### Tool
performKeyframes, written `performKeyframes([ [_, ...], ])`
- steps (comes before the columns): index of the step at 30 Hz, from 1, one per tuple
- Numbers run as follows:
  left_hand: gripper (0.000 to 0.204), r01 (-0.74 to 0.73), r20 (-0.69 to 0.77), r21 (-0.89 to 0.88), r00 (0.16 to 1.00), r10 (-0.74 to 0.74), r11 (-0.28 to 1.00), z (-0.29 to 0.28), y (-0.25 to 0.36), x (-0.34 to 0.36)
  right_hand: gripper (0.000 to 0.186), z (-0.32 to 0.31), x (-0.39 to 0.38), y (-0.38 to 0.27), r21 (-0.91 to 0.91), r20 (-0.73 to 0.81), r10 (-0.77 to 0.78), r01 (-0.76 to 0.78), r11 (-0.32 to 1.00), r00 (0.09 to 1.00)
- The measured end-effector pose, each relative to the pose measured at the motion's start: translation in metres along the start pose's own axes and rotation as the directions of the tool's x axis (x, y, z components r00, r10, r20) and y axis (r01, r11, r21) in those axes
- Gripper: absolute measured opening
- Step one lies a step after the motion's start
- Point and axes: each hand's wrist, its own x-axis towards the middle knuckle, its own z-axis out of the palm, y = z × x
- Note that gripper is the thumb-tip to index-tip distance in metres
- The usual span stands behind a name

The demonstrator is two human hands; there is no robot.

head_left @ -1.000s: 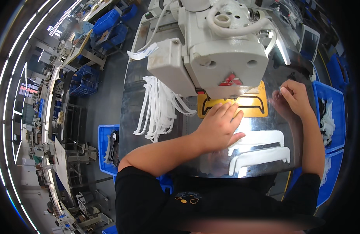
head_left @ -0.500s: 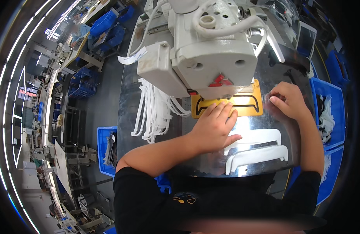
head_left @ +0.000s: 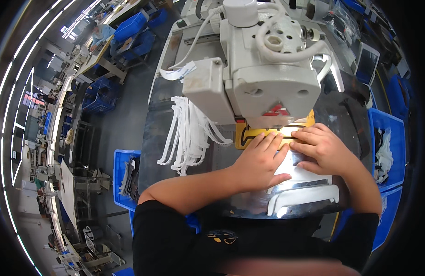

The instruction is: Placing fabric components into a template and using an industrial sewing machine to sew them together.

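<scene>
Beneath the head of a white industrial sewing machine (head_left: 276, 83) lies a yellow template plate (head_left: 244, 140) with dark slots. My left hand (head_left: 263, 165) rests on its front part, fingers apart and stretched forward. My right hand (head_left: 320, 147) lies beside it on the right, fingers stretched out over the plate. Behind my hands, on the metal table (head_left: 221, 161), are white curved pieces (head_left: 302, 199), partly covered by my right hand. A pile of white strips (head_left: 185, 135) lies left of the plate.
Blue bins with cloth pieces stand beside the table on the left (head_left: 120, 179) and right (head_left: 388, 152). A tablet-like screen (head_left: 365, 64) is at the back right. At the far upper left, a person in light blue (head_left: 102, 34) is at another workbench (head_left: 102, 64).
My right hand has moved left from the table's right side onto the yellow plate, its curled fingers now stretched out. My left hand has stayed on the plate; the view has shifted slightly.
</scene>
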Motion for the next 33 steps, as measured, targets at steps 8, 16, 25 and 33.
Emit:
performKeyframes([
  [8,0.073,-0.024,-0.020,-0.102,1.000,0.022,0.995,0.003,-0.005,-0.001,0.041,-0.014,0.024,-0.012,-0.030,0.119,0.038,-0.035,0.999,0.992],
  [16,0.067,-0.047,-0.002,-0.123,0.999,0.047,0.991,-0.001,-0.001,-0.001,0.033,-0.017,0.004,-0.003,-0.028,0.012,0.064,-0.063,0.998,0.998],
  [25,0.063,-0.066,0.033,-0.099,0.997,0.070,0.993,-0.010,0.000,-0.002,0.026,-0.024,0.003,0.014,-0.018,0.050,0.145,-0.144,0.989,0.988],
  [33,0.062,-0.070,0.048,-0.102,0.996,0.075,0.992,-0.007,-0.003,-0.003,0.037,-0.012,0.000,0.042,0.001,-0.024,0.151,-0.151,0.989,0.988],
])
